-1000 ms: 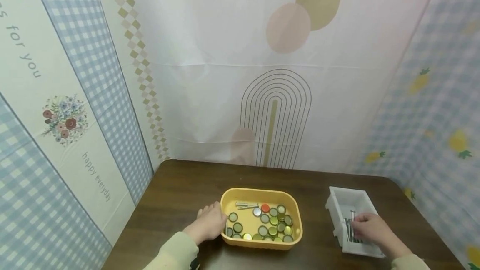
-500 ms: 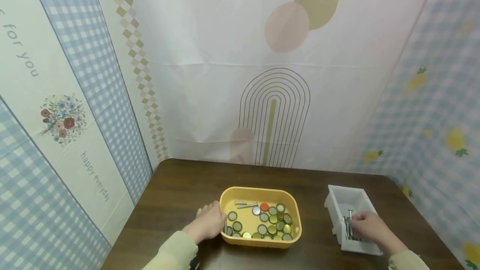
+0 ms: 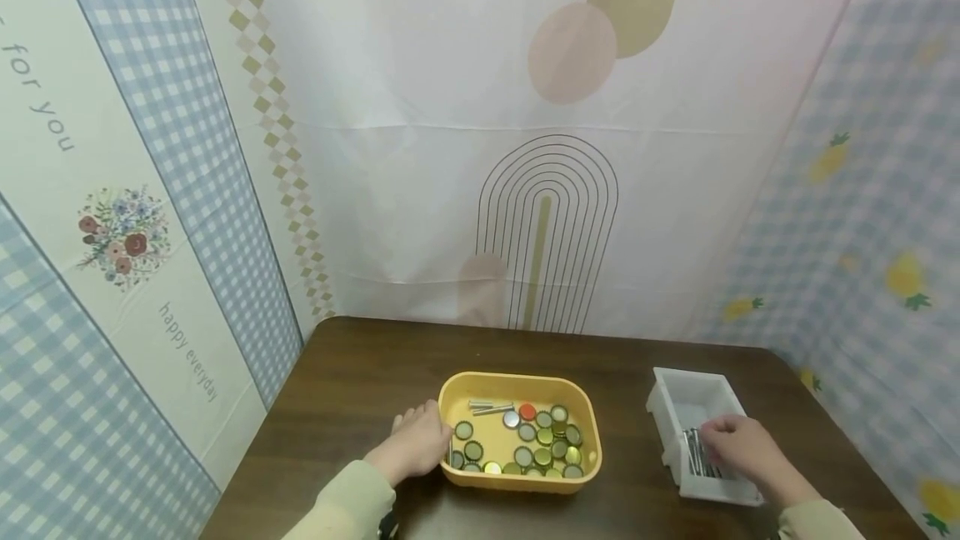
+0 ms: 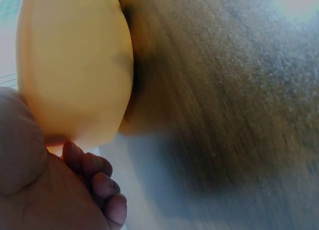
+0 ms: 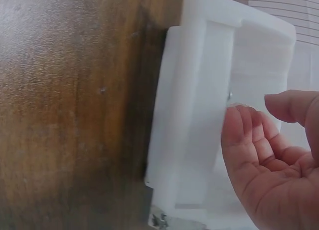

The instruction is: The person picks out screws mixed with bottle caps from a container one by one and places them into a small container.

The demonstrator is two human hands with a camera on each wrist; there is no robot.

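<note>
A yellow tub [image 3: 525,483] holds many bottle caps [image 3: 542,457], mostly gold and green-lined, with a red one [image 3: 528,412] near the back. Several silver screws [image 3: 491,408] lie at its back left. My left hand [image 3: 416,442] grips the left end of this tub, fingers curled against the outside in the left wrist view. To the right stands a white bin [image 3: 693,382] with a bunch of silver screws [image 3: 697,455]. Over the bin is my right hand [image 3: 738,445], thumb apart from the bent fingers in the right wrist view, nothing seen between them.
Both containers stand on a dark brown wooden table [image 3: 390,357], with a gap of tabletop between them. Behind it hangs a pale patterned cloth [image 3: 405,190]; checked cloths [image 3: 862,273] flank the sides.
The screw that stood upright at my right fingertips has tipped down among the others in the white bin, and the fingers have come off it. My left hand stays on the tub.
</note>
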